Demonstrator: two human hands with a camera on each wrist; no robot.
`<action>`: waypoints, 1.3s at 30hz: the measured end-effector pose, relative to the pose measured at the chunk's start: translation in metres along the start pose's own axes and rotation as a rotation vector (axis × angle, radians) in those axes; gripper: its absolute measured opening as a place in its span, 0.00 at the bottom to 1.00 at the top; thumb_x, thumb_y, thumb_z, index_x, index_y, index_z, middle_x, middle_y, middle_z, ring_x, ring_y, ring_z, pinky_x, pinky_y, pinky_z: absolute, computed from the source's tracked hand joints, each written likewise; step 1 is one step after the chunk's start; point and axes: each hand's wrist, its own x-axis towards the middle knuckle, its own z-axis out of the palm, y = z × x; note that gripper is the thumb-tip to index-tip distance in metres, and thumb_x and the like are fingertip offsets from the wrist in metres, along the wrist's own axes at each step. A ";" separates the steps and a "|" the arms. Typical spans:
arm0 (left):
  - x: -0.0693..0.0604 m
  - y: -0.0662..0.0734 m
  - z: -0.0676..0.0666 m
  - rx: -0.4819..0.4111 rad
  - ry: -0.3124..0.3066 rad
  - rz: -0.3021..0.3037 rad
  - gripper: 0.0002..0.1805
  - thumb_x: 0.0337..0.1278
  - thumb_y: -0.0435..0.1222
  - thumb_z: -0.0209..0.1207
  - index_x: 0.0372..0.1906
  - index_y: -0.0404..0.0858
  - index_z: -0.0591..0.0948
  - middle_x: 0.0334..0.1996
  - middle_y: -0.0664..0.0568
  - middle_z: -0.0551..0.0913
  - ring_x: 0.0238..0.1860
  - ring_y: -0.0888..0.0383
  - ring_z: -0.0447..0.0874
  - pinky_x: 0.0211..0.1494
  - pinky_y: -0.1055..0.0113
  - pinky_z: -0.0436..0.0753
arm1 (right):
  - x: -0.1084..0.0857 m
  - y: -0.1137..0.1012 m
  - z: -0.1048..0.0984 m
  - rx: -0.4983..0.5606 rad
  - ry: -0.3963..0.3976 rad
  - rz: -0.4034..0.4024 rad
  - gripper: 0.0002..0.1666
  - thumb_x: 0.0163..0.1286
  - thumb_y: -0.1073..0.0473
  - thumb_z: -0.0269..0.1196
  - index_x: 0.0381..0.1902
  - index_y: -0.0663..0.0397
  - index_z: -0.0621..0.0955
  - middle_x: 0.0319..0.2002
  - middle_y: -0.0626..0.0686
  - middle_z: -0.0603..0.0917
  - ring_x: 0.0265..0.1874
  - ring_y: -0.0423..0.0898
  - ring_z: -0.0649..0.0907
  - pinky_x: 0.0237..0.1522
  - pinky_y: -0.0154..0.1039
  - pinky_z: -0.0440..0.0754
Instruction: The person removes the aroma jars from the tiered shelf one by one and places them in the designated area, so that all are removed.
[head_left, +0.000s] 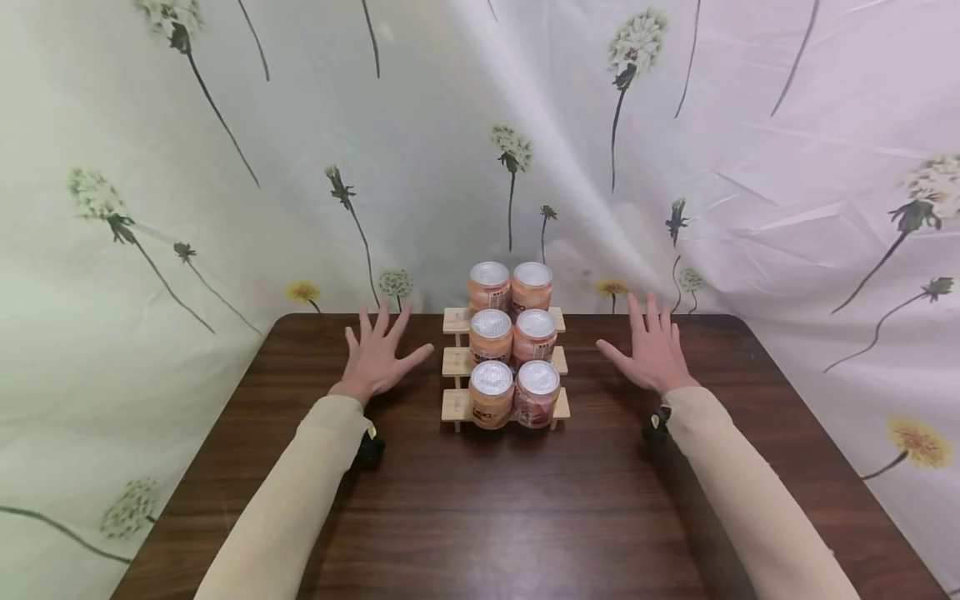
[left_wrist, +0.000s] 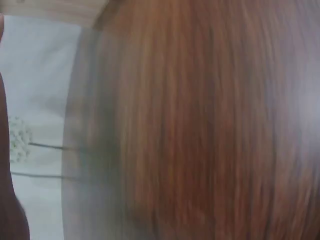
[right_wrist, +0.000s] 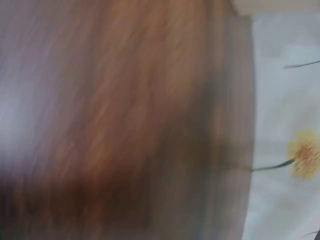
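Dandelion-printed fabric [head_left: 420, 125] hangs behind and on both sides of a dark wood-grain table [head_left: 487, 517]. A person's pale sleeves [head_left: 285, 500] reach over it. A three-step wooden rack [head_left: 456, 362] stands toward the table's far edge, between the hands. Left hand [head_left: 375, 358] and right hand [head_left: 652, 354]: well apart, fingers spread, flanking the rack without touching it; contact with the tabletop, cannot tell. Six silver-topped cans [head_left: 492, 343], orange to pink, sit upright, two per step. Smallest noted: a dark object [head_left: 370, 450] by the left wrist.
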 end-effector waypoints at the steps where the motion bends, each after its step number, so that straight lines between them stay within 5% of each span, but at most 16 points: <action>1: 0.000 0.002 0.000 -0.058 -0.002 0.013 0.53 0.66 0.76 0.46 0.87 0.57 0.46 0.86 0.43 0.35 0.81 0.30 0.19 0.74 0.21 0.34 | 0.002 -0.003 -0.001 0.029 0.003 -0.009 0.63 0.72 0.22 0.55 0.87 0.47 0.42 0.84 0.69 0.41 0.80 0.76 0.45 0.75 0.75 0.48; 4: -0.002 0.010 -0.001 -0.248 -0.037 0.040 0.49 0.70 0.70 0.50 0.86 0.56 0.49 0.87 0.46 0.39 0.83 0.33 0.28 0.78 0.26 0.41 | 0.007 -0.018 -0.007 0.123 0.010 -0.043 0.61 0.73 0.25 0.58 0.87 0.47 0.43 0.84 0.67 0.43 0.82 0.70 0.47 0.77 0.70 0.50; 11: -0.011 0.032 0.006 -0.682 -0.113 0.015 0.34 0.74 0.51 0.62 0.78 0.47 0.68 0.78 0.43 0.67 0.76 0.37 0.66 0.74 0.35 0.66 | 0.019 -0.060 -0.026 0.309 0.000 -0.109 0.56 0.76 0.27 0.55 0.87 0.42 0.45 0.85 0.58 0.48 0.83 0.59 0.51 0.78 0.65 0.54; 18: -0.015 0.045 0.019 -0.949 -0.199 -0.040 0.24 0.70 0.39 0.67 0.65 0.38 0.76 0.69 0.39 0.73 0.68 0.39 0.75 0.60 0.51 0.84 | 0.027 -0.098 -0.049 0.477 -0.075 -0.091 0.50 0.77 0.27 0.53 0.86 0.39 0.53 0.84 0.51 0.56 0.82 0.55 0.57 0.79 0.60 0.57; 29: -0.021 0.054 0.033 -1.136 -0.190 -0.140 0.24 0.69 0.37 0.68 0.65 0.37 0.76 0.66 0.38 0.72 0.52 0.53 0.82 0.49 0.60 0.88 | 0.045 -0.128 -0.056 0.718 -0.156 -0.071 0.49 0.73 0.38 0.67 0.83 0.43 0.60 0.80 0.57 0.65 0.77 0.61 0.67 0.76 0.60 0.65; 39: -0.018 0.050 0.039 -1.168 -0.191 -0.178 0.26 0.69 0.37 0.69 0.67 0.40 0.75 0.70 0.37 0.68 0.56 0.51 0.81 0.46 0.61 0.88 | 0.060 -0.148 -0.056 0.782 -0.182 -0.036 0.48 0.67 0.44 0.75 0.78 0.49 0.68 0.71 0.56 0.75 0.72 0.59 0.73 0.71 0.57 0.73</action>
